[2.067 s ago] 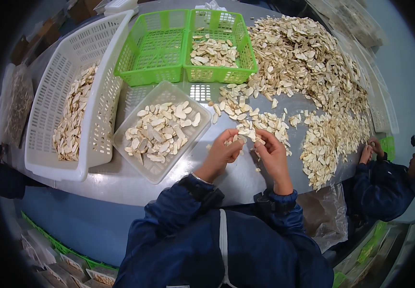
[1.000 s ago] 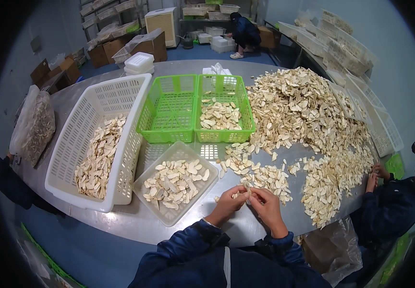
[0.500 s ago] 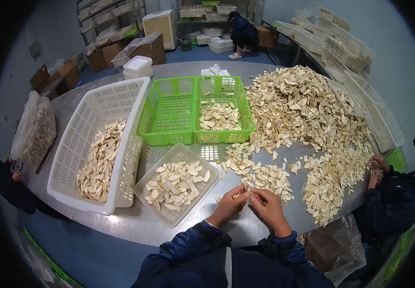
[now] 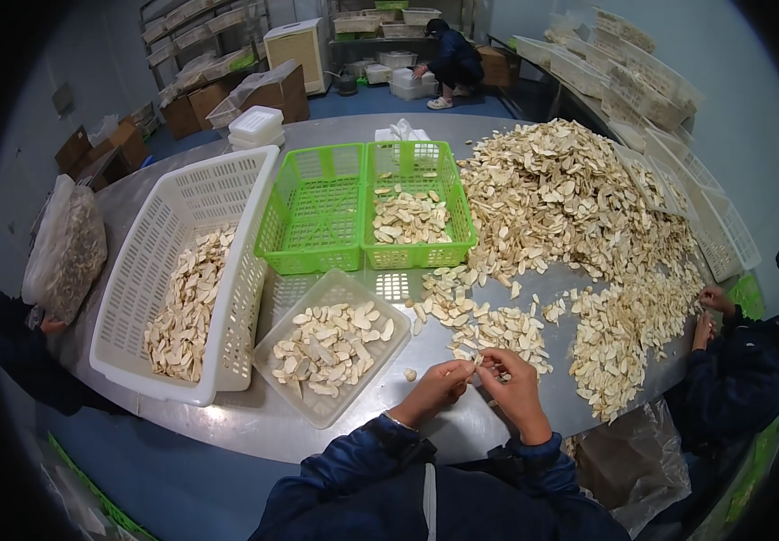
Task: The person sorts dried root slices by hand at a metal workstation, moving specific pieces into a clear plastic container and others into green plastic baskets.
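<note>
Pinched pale slice (image 4: 478, 360), lower centre, between left hand (image 4: 442, 389) and right hand (image 4: 513, 389).
Apparently inspected; next needed one pinch loosened.

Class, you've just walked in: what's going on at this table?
A person's left hand and right hand meet over the metal table, pinching a small pale piece between them. A clear tray of pale slices sits to their left, with a white basket of slices beyond it. The right of two green baskets holds slices too. A co-worker's hands are at the edge of the big heap on the right.
</note>
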A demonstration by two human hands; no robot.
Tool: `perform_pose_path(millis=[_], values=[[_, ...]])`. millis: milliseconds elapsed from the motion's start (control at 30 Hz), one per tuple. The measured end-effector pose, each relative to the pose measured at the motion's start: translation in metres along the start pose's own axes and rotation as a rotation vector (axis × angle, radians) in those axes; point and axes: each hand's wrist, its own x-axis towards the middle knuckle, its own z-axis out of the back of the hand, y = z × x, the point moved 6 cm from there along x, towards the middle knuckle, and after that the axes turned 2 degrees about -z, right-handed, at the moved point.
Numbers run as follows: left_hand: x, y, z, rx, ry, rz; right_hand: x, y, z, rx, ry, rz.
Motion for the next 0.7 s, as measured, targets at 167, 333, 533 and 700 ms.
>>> perform_pose_path(millis=[167,333,533,700], values=[[-0.006,-0.008,-0.006,0.078,-0.050,0.006,-0.002,-0.001,0.001,-0.020,0.027,-0.026],[-0.005,-0.008,-0.005,0.098,-0.051,-0.037,-0.002,0.003,0.001,-0.023,0.027,-0.020],[-0.005,-0.010,-0.005,0.127,-0.032,-0.059,-0.001,0.000,0.000,0.034,0.029,-0.071],[-0.005,-0.016,-0.007,0.154,-0.087,-0.150,-0.002,-0.008,-0.003,0.084,0.051,-0.128]])
